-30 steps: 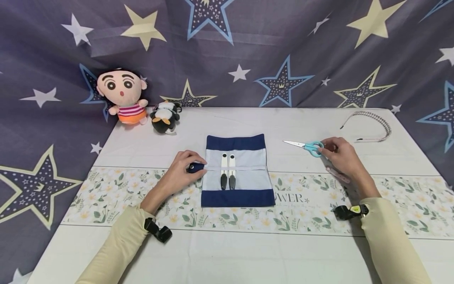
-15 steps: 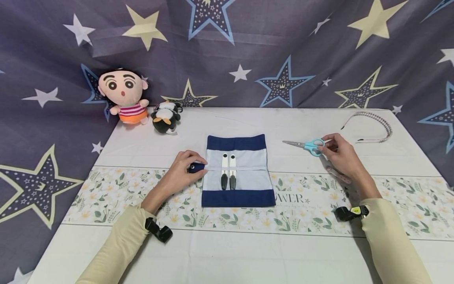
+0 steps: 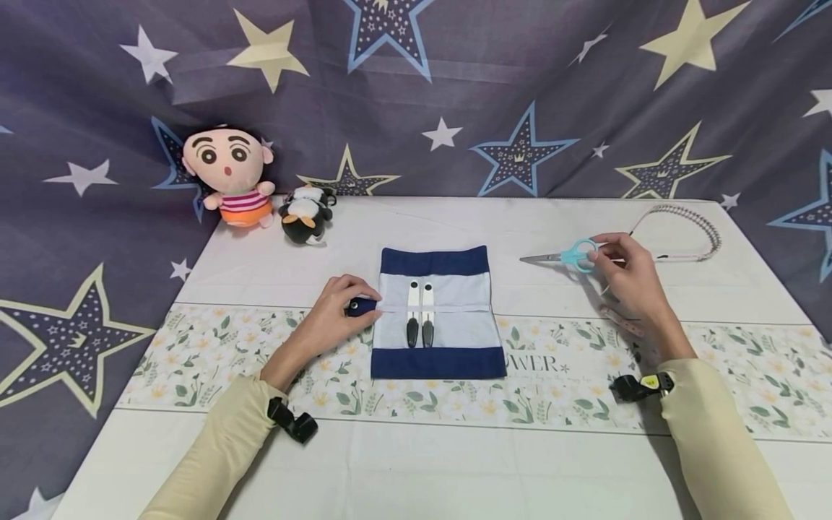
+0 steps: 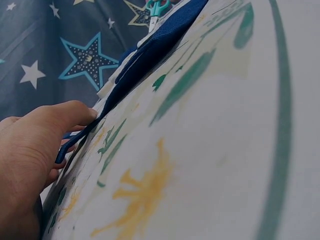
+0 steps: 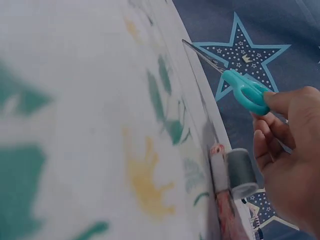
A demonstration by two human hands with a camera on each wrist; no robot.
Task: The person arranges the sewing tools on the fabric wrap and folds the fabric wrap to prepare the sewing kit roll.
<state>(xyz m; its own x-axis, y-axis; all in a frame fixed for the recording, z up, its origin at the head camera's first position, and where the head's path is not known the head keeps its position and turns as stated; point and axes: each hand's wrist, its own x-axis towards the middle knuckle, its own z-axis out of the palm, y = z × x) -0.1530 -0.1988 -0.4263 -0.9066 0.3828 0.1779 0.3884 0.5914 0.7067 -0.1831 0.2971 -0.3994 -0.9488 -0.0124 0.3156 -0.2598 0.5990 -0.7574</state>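
Note:
A navy-bordered, pale blue fabric pouch (image 3: 437,363) lies unfolded on the table. My left hand (image 3: 333,310) pinches its navy snap tab at the left edge, thumb on the near side. Two slim white tools with black ends (image 3: 412,334) lie side by side across the pouch's white middle strip; their exact kind is unclear. To the right, my right hand (image 3: 627,278) holds small turquoise-handled scissors (image 5: 232,78) by a finger loop, between thumb and fingers. The scissors are raised off the table, blades pointing left and looking closed.
Beneath the right hand lies a pinkish object (image 3: 622,321), and a dark thread spool (image 5: 241,170) shows beside it in the right wrist view. A headband (image 3: 689,211) sits at the back right. A plush doll (image 3: 227,170) and a penguin plush (image 3: 305,217) stand back left.
My right hand has lifted the scissors off the table and moved slightly up and away. The left hand stays on the tab, and the pouch has not visibly moved.

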